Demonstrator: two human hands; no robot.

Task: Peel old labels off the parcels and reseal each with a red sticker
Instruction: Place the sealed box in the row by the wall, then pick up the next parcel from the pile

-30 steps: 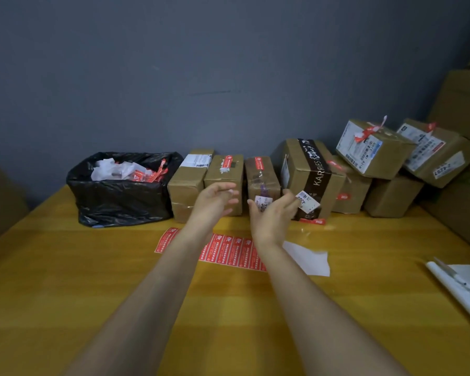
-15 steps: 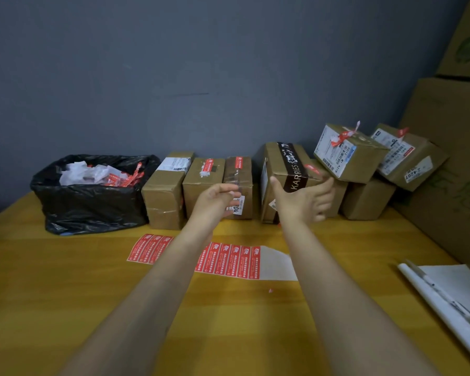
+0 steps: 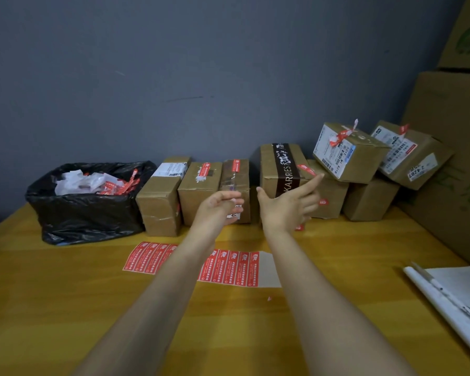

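Well left of the fingers sits a black bin bag [image 3: 87,213] of peeled labels. The left hand [image 3: 217,210] hovers before a narrow taped parcel [image 3: 235,175], fingers loosely curled, grasping nothing. The right hand [image 3: 285,206] spreads released fingers before the KARRIES-taped parcel [image 3: 272,169]. Nearer than the fingers, the red sticker sheet [image 3: 228,267] lies on the worktop [image 3: 65,308].

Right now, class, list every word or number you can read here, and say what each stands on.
"KARRIES": black tape band round a brown parcel.
"2-4207": small white label on the far-right tilted parcel.
Red sticker sheet and big shipping label: print too blurred to read.
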